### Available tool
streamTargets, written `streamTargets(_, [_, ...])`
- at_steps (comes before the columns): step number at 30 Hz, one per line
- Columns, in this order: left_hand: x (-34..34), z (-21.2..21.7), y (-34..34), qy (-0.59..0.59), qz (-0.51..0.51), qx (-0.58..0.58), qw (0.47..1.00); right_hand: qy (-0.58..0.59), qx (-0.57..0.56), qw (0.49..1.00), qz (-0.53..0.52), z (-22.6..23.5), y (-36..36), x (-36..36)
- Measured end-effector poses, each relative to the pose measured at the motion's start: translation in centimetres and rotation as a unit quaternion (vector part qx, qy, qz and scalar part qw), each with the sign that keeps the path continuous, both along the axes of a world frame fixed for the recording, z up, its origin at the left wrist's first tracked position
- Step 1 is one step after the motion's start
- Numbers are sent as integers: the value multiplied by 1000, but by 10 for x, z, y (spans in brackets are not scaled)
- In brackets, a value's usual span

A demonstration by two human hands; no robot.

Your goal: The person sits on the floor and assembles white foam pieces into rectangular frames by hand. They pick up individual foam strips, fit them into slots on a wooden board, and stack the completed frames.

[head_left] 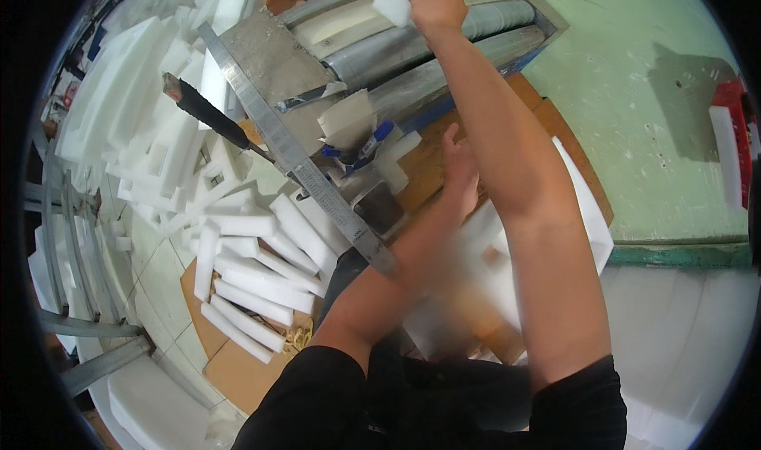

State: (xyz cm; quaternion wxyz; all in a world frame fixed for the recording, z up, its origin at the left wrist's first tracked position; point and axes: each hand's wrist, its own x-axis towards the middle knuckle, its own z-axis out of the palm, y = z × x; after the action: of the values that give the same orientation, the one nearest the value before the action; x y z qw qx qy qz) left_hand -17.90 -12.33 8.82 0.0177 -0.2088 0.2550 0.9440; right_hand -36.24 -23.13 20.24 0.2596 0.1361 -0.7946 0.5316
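My right hand [441, 10] reaches to the top of the view and grips a white foam piece [400, 5] between thumb and fingers. It holds the piece over a grey machine [273, 54] with long rollers [428, 46]. My left hand [460, 169] is lower, beside the right forearm, above a brown wooden board [420, 177]. Its fingers are stretched out, and nothing shows in them. A blurred shape between my forearms hides part of the white foam [495, 252] below.
A metal ruler [305, 165] slants left of my hands, with a black-wrapped handle [210, 116] beside it. Blue markers [372, 143] lie near the machine. Foam strips [261, 284] pile on cardboard at lower left. A green table [618, 117] bears a red-and-white object [729, 141].
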Motion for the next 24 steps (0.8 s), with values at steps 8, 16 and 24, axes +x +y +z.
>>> streamTargets(8, [24, -19, 32, 77, -197, -493, 844, -296, -371, 828, 298, 49, 136, 90])
streamTargets(16, [82, -49, 38, 100, -344, -718, 597, -285, -406, 845, 198, 69, 316, 244])
streamTargets(24, [136, -75, 74, 127, -331, -676, 646, -257, -13, 963, -85, 5, 471, 419])
